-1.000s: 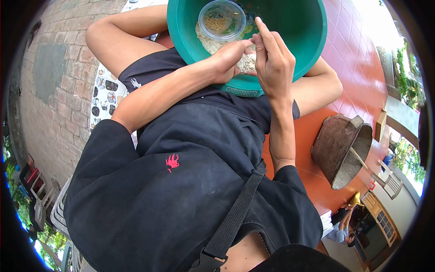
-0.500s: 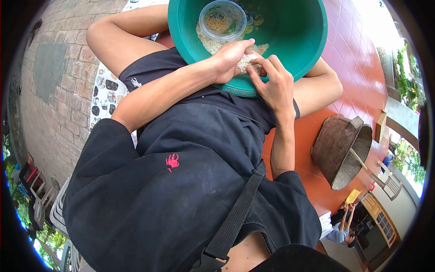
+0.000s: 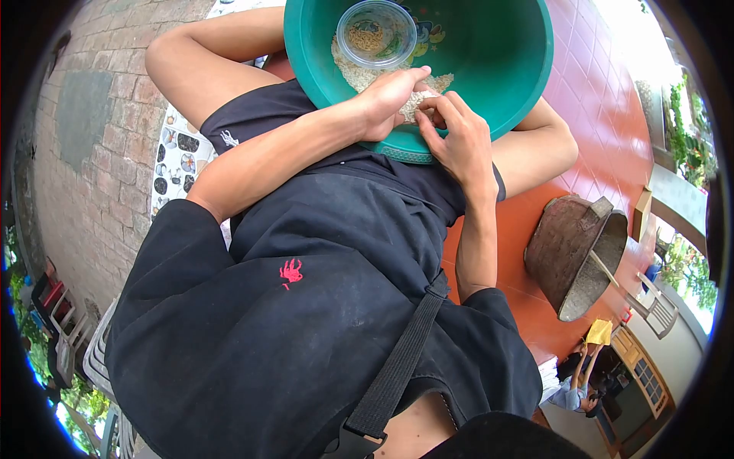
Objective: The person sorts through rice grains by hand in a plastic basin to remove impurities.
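A green plastic basin (image 3: 501, 76) rests on my lap, with rice grains (image 3: 353, 75) spread over its bottom. My left hand (image 3: 386, 101) is in the near side of the basin, palm turned up and cupped around a small heap of rice (image 3: 413, 103), thumb stretched out. My right hand (image 3: 462, 138) is bent over that heap, thumb and forefinger pinched close together. Whatever lies between those fingertips is too small to make out. Beyond my left hand, a clear round plastic tub (image 3: 397, 52) sits on the rice, holding a few yellowish-brown grains (image 3: 365, 37).
On the red tiled floor to the right stands a worn, dark bucket-like container (image 3: 562, 245) with a stick in it. Farther off, a person (image 3: 573, 394) lifts a yellow cloth (image 3: 599, 332). Brick paving (image 3: 107, 153) lies on the left, with stacked chairs (image 3: 65, 329) behind.
My right hand has shifted slightly, and its fingers have curled in over the rice in my left palm. My left hand stays put. The distant person's yellow cloth has opened out.
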Tool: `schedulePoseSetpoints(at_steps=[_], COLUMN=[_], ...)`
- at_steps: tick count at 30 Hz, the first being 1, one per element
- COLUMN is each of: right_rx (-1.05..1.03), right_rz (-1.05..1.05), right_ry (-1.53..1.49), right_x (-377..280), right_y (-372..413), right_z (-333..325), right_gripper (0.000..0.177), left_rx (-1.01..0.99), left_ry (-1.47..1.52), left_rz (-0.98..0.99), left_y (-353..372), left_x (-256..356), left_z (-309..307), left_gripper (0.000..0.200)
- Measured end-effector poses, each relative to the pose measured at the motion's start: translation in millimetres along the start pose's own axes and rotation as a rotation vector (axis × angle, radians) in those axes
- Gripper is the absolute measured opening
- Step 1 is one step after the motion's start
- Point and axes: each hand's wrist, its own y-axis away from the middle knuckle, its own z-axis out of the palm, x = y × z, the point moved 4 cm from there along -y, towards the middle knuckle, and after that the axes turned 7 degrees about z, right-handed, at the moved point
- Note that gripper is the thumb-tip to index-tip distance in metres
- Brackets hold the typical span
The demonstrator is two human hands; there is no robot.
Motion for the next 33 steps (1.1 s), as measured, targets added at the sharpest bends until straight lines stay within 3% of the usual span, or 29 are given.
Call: schedulePoseSetpoints(at_steps=[8, 10, 17, 19, 20, 22, 23, 29, 31, 33], right_rx=[0.025, 0.039, 0.036, 0.041, 0.041, 0.055, 0.054, 0.078, 0.108, 0.166], right_rz=[0.024, 0.041, 0.058, 0.057, 0.057, 0.042, 0.042, 0.027, 0.016, -0.04], right_ry=[-0.003, -0.019, -0.06, -0.069, -0.068, -0.054, -0.053, 0.007, -0.015, -0.066], right_x=[-2, -2, -1, -1, -1, -1, -1, -3, -7, -12], right_y=[2, 3, 1, 1, 0, 0, 0, -3, -7, -14], right_z=[-2, -3, -3, -3, -2, 0, 0, -2, -5, -7], right_gripper=[0.01, 0.01, 0.01, 0.01, 0.01, 0.01, 0.01, 0.009, 0.008, 0.008], left_rx=[-0.06, -0.065, -0.1, 0.017, 0.017, -0.088, -0.088, -0.077, -0.006, -0.045], left_ry=[0.021, 0.034, -0.005, -0.024, -0.023, -0.021, -0.021, -0.031, 0.062, 0.048], left_rz=[-0.025, -0.02, -0.013, -0.001, -0.001, 0.008, 0.008, 0.003, -0.003, 0.007], left_y=[8, 4, -13, -11, -9, -6, -7, -1, -1, 9], left_x=[5, 2, -11, -9, -8, -6, -6, -1, 0, 7], left_z=[5, 4, -9, -9, -8, -5, -6, -1, 0, 7], left_gripper=[0.036, 0.048, 0.061, 0.034, 0.034, 0.068, 0.068, 0.062, 0.028, 0.027])
